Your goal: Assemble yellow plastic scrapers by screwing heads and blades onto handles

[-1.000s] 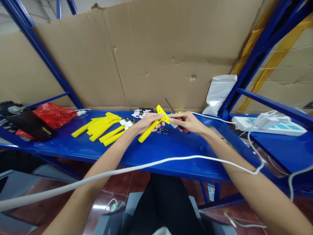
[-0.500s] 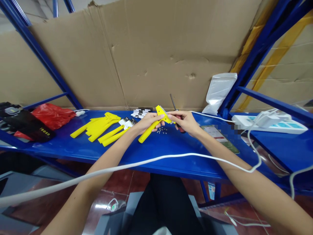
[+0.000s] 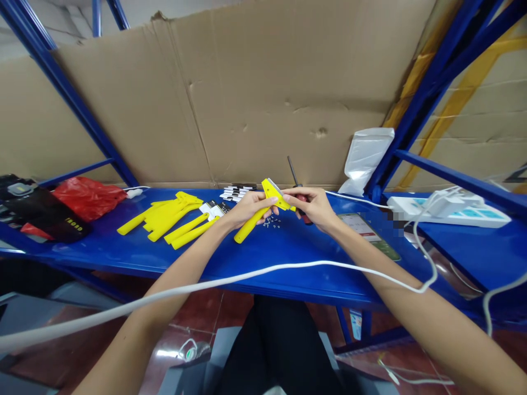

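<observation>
My left hand [image 3: 252,207] is closed round the neck of a yellow scraper [image 3: 246,226], its handle slanting down to the left. A metal strip shows along the scraper's wide head. My right hand [image 3: 313,208] grips a screwdriver [image 3: 293,170] with a dark red and black handle, its shaft pointing up and away from the scraper. The thumb and fingertips of that hand touch the scraper's head; whether they pinch a small part there is hidden. Just below the hands, several small screws or nuts [image 3: 272,222] lie scattered on the blue shelf [image 3: 284,247].
Several yellow scraper handles [image 3: 173,214] lie at left, near black-and-white packets [image 3: 214,208]. A red bag [image 3: 88,197] and black case [image 3: 53,211] stand far left. At right are a phone-like panel [image 3: 370,236] and a power strip [image 3: 448,211]. A white cable [image 3: 288,266] crosses in front.
The scraper's head has turned slightly, so more of its metal strip shows. Both hands stay in nearly the same place, and the view has shifted a little.
</observation>
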A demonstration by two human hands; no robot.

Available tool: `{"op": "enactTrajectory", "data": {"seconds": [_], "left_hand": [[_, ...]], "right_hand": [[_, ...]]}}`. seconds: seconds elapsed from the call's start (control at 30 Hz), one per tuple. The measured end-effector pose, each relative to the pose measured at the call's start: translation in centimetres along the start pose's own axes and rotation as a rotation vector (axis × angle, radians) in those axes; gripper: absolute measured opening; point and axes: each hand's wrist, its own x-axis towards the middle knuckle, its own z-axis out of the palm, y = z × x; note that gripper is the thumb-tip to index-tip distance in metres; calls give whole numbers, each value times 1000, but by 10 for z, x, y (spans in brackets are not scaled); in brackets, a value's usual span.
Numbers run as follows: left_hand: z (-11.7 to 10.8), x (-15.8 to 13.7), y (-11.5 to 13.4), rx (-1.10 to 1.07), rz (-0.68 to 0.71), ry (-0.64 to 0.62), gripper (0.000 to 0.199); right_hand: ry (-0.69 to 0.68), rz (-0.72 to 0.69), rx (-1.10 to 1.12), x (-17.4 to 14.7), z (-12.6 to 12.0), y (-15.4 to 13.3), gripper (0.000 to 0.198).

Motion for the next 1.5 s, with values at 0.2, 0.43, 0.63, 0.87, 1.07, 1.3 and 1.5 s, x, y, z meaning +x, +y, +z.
{"op": "enactTrajectory", "data": {"seconds": [0.2,0.43,0.63,0.87,1.07,1.3,1.5], "left_hand": [[0,0,-1,19,8,-10,50],[0,1,-2,-11,-1,-20,49],[3,2,0,-31,10,-22,53],[1,1,-2,-32,-4,-23,49],[1,1,-3,-24,2,-38,45],[-1,3,-6,1,-2,-35,44],[2,1,-5,31,19,-21,43]], "right_hand": [[-12,8,3,0,-2,4,47],[7,38,25,-1,2,-1,47],[25,60,57,-2,3,-1,49],[84,47,84,1,7,7,46],[97,39,95,1,9,9,47],[128,28,67,1,11,10,46],[125,31,63,1,11,10,46]]}}
